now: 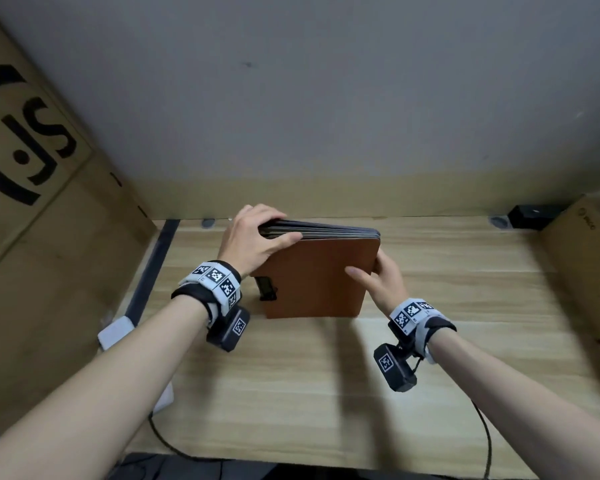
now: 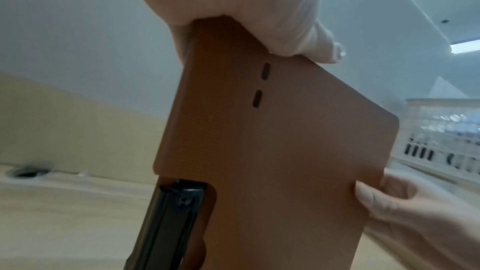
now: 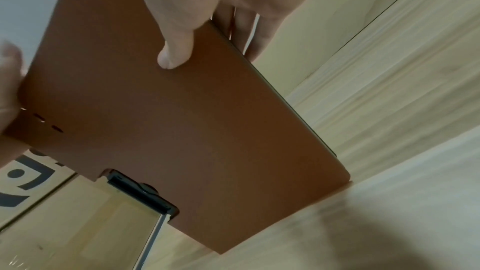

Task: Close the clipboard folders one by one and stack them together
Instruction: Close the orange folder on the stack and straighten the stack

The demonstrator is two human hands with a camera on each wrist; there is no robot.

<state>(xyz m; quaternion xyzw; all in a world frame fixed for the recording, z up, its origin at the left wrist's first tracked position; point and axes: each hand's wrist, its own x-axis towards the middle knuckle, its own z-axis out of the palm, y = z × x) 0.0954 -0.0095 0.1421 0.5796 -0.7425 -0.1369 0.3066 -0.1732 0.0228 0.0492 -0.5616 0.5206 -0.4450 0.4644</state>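
Observation:
A stack of closed brown clipboard folders stands on edge on the wooden desk, its brown cover facing me and several dark page edges on top. My left hand grips the stack's upper left corner, fingers over the far side and thumb on the near side. My right hand holds the right edge, thumb pressed on the cover and fingers behind. A black metal clip shows at the lower left of the stack, also the clip in the left wrist view.
A large cardboard box stands along the left side. Another cardboard box sits at the right, with a small black object behind it. The wall rises just beyond the desk's back edge. A cable runs over the near edge.

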